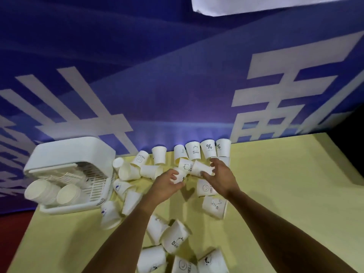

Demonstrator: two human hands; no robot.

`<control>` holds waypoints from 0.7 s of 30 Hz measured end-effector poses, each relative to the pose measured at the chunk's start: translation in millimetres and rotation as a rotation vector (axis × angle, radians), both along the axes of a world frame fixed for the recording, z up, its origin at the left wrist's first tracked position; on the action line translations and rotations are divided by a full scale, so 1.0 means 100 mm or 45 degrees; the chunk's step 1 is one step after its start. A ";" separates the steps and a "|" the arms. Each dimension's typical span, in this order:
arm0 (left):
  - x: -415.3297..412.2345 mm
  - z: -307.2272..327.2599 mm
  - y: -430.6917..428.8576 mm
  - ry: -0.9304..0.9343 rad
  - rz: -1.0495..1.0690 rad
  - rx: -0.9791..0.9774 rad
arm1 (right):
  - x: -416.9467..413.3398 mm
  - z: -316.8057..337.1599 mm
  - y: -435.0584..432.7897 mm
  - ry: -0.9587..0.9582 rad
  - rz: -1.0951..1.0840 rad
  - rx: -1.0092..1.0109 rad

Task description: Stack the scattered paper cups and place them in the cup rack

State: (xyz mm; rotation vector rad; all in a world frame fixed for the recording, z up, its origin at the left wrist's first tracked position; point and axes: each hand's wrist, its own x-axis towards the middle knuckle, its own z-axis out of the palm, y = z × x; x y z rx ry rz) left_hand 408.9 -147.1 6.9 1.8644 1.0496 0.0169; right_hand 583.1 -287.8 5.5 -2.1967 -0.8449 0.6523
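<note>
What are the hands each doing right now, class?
Left hand: grips a printed cup.
Right hand: grips a tilted plain cup.

A pale yellow worktop (285, 194) meets a blue banner (157, 75) printed with large white characters, standing along its far edge. A white sheet (256, 4) shows at the top edge, red floor (11, 233) at lower left

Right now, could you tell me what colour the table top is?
Pale yellow table top; head view.
</note>
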 end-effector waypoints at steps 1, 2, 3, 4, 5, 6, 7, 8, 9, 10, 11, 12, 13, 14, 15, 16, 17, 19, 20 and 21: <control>0.12 -0.02 0.01 0.001 -0.002 -0.001 | 0.11 -0.04 -0.03 0.005 -0.014 -0.015; 0.24 -0.05 0.02 0.007 -0.007 0.008 | 0.21 -0.07 -0.04 0.014 -0.036 -0.027; 0.35 -0.07 0.03 0.022 -0.017 0.026 | 0.31 -0.11 -0.05 0.022 -0.058 -0.038; 0.46 -0.10 0.04 0.040 -0.032 0.045 | 0.39 -0.15 -0.05 0.023 -0.074 -0.047; 0.56 -0.12 0.05 0.056 -0.048 0.061 | 0.47 -0.19 -0.05 0.015 -0.083 -0.055; 0.66 -0.14 0.07 0.068 -0.061 0.073 | 0.54 -0.23 -0.03 -0.004 -0.087 -0.066; 0.77 -0.17 0.09 0.076 -0.067 0.078 | 0.62 -0.26 -0.01 -0.027 -0.094 -0.074; 0.88 -0.19 0.11 0.079 -0.063 0.069 | 0.69 -0.30 0.02 -0.044 -0.109 -0.079; 0.99 -0.22 0.13 0.081 -0.056 0.053 | 0.76 -0.33 0.05 -0.056 -0.127 -0.083; 1.10 -0.24 0.15 0.089 -0.053 0.041 | 0.84 -0.36 0.08 -0.066 -0.141 -0.090; 1.22 -0.27 0.17 0.104 -0.056 0.039 | 0.91 -0.40 0.11 -0.075 -0.149 -0.102; 1.33 -0.30 0.19 0.125 -0.059 0.044 | 0.98 -0.44 0.14 -0.078 -0.155 -0.116; 1.45 -0.33 0.21 0.150 -0.061 0.054 | 1.05 -0.47 0.18 -0.072 -0.167 -0.131; 1.56 -0.36 0.23 0.176 -0.065 0.067 | 1.13 -0.51 0.21 -0.059 -0.186 -0.146; 1.66 -0.39 0.25 0.205 -0.071 0.080 | 1.19 -0.55 0.24 -0.045 -0.205 -0.162; 1.76 -0.41 0.27 0.240 -0.078 0.091 | 1.26 -0.59 0.28 -0.033 -0.221 -0.176; 1.84 -0.44 0.28 0.276 -0.082 0.099 | 1.31 -0.63 0.31 -0.024 -0.234 -0.193; 2.02 -0.50 0.31 0.346 -0.078 0.110 | 1.40 -0.70 0.38 -0.010 -0.256 -0.234; 2.09 -0.53 0.31 0.380 -0.070 0.113 | 1.44 -0.74 0.41 -0.005 -0.260 -0.254; 2.16 -0.56 0.31 0.415 -0.059 0.121 | 1.48 -0.79 0.44 0.000 -0.260 -0.270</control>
